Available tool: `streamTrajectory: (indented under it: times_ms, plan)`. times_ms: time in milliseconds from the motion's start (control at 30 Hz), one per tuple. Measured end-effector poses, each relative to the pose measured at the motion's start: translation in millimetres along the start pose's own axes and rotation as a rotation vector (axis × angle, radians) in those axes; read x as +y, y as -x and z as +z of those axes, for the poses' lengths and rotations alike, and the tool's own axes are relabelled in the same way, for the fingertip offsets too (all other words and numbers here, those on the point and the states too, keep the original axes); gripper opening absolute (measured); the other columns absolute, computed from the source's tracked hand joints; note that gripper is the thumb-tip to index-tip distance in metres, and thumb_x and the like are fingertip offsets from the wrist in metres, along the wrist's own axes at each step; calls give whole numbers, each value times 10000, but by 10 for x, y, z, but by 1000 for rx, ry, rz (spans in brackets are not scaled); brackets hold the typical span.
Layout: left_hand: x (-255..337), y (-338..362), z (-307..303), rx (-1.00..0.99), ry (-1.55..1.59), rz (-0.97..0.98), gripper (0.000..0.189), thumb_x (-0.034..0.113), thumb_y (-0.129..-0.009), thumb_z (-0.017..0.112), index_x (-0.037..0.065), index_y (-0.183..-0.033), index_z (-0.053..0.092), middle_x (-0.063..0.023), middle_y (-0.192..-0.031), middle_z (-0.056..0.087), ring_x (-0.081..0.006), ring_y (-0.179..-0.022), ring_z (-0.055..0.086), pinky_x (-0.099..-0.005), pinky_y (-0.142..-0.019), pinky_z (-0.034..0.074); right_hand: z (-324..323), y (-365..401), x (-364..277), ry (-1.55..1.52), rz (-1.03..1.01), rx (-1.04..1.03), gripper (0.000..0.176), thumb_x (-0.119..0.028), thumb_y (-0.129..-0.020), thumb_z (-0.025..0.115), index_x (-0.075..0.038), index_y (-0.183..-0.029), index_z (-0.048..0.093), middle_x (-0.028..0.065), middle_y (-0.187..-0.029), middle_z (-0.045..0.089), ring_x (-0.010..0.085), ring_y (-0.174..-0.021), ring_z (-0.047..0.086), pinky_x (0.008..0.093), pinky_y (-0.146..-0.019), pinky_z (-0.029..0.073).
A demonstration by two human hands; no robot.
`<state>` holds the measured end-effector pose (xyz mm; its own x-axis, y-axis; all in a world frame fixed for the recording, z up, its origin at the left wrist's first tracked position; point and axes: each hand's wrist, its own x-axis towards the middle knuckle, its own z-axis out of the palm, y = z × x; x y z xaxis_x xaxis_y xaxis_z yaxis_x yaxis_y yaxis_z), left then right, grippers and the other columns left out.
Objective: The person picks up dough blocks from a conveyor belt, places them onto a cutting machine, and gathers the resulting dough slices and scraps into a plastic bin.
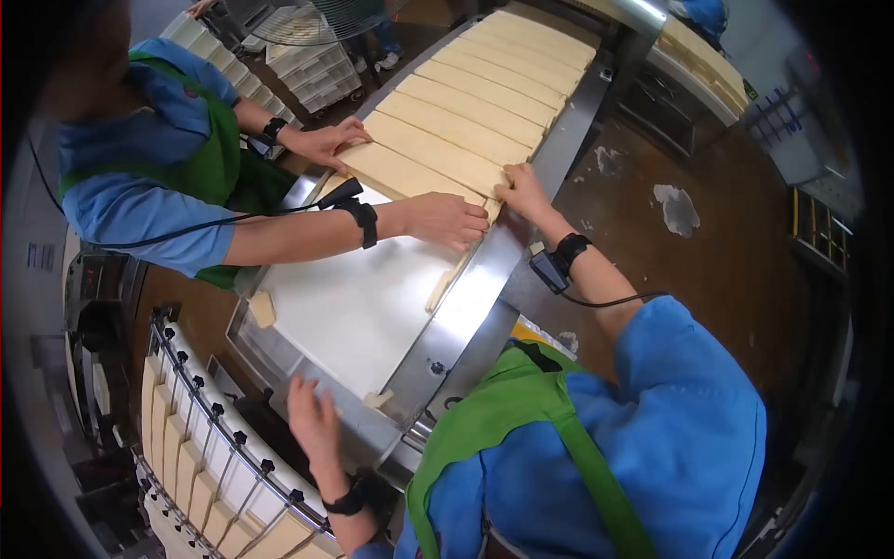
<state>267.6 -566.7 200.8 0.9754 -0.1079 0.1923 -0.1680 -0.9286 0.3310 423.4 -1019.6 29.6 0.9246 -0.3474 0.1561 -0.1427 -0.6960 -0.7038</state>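
Pale dough strips (466, 128) lie side by side across a conveyor. My right hand (525, 193) is at the far-side end of the nearest strips, its fingers curled in and pinching the dough edge by the metal rail. My left hand (314, 421) hangs over the near end of the conveyor, fingers apart, holding nothing and slightly blurred. Opposite me, a co-worker's hand (449, 220) presses the nearest dough strip (407, 170) close to my right hand. The co-worker's other hand (331, 144) rests at that strip's left end.
The white belt (349, 303) carries small dough scraps (263, 309) along its edges. A metal rail (466, 312) borders it. At lower left, a curved conveyor (223, 456) with black knobs bears more dough pieces. Stacked white trays (312, 76) stand behind the co-worker.
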Motion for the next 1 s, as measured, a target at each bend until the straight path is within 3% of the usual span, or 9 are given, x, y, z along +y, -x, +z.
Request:
streamTrajectory:
  times_ms: [33,200,400,567,667,867,1000]
  plan:
    - [203,-136,69,-8,60,66,212,74,-750,611,25,-953,574,-190,-1126,531,-346,-1029,511,-377,-861,422,-12,-21,-97,61,63,-99,536,-348,-668,615,10,-1057,524,214,-1099,437,370,-924,529,400,-797,445]
    - [1003,-780,353,-14,246,357,208,55,-739,618,37,-944,588,-177,-1118,539,-330,-983,538,-371,-829,438,20,-115,-367,200,88,-177,556,-378,-659,664,53,-972,503,222,-1033,438,385,-923,517,416,-792,443]
    - [1498,-1658,799,27,418,470,347,102,-770,581,-16,-1092,522,-207,-1131,520,-355,-1021,505,-378,-858,414,35,-61,-358,227,-3,-174,538,-350,-663,698,49,-958,489,217,-1022,447,386,-885,529,419,-749,460]
    - [1692,-2477,1536,22,494,363,417,100,-766,564,-48,-1142,460,-236,-1127,503,-371,-1036,486,-395,-879,396,29,-21,-380,230,-65,-164,485,-322,-681,691,33,-931,475,207,-971,452,373,-838,536,417,-689,467]
    - [1509,-2992,2193,80,295,313,430,100,-762,561,-76,-1134,438,-244,-1064,514,-383,-1000,493,-406,-849,409,-41,-14,-465,237,-68,-186,489,-327,-679,692,30,-929,469,206,-973,453,373,-819,540,420,-670,469]
    - [1266,-3701,2676,-40,-41,116,423,130,-745,583,-59,-1098,450,-207,-977,517,-365,-952,501,-439,-803,414,-75,-23,-468,244,-127,-167,491,-317,-650,706,32,-888,455,194,-886,457,349,-749,552,405,-617,480]
    - [1044,-3994,2906,-191,-151,-14,472,189,-717,580,-17,-1126,464,-155,-1121,469,-307,-1103,414,-416,-889,376,-101,-49,-462,205,-160,-149,492,-314,-645,710,30,-890,457,193,-896,456,348,-741,550,403,-617,479]
